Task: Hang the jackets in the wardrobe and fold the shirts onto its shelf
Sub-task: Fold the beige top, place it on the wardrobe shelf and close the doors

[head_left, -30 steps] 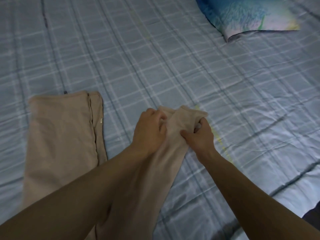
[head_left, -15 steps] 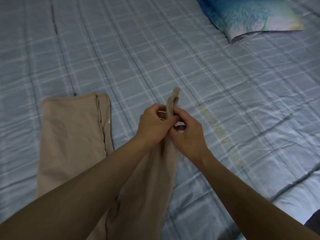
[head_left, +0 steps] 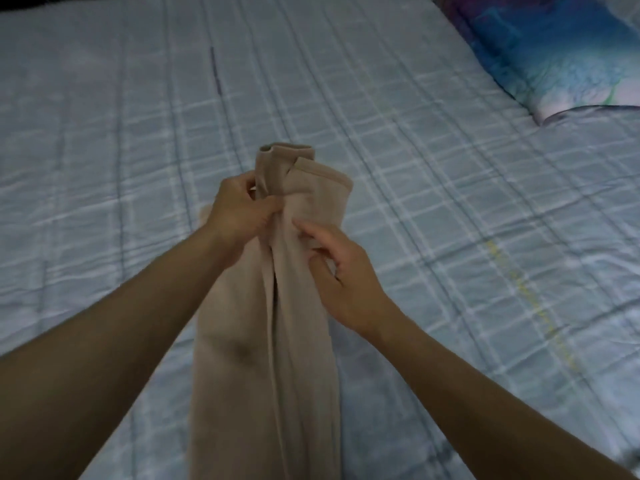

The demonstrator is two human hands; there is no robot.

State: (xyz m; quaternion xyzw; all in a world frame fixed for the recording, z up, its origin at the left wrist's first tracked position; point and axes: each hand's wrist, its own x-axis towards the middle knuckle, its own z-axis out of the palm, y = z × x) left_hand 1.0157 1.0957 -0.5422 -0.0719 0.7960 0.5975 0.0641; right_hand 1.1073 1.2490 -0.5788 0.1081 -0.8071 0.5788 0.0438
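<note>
Now the beige garment (head_left: 304, 358) shows matched ends (bunched before); left hand (head_left: 239, 216) and right hand (head_left: 346, 278) both pinch it, mid-fold.

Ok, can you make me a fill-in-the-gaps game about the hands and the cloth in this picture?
The left hand and right hand grip the beige garment, which hangs down ____ the forearms.
The checked sheet is light ____.
The colourful pillow lies in the top ____ corner.
Missing words: between, blue, right.
</note>
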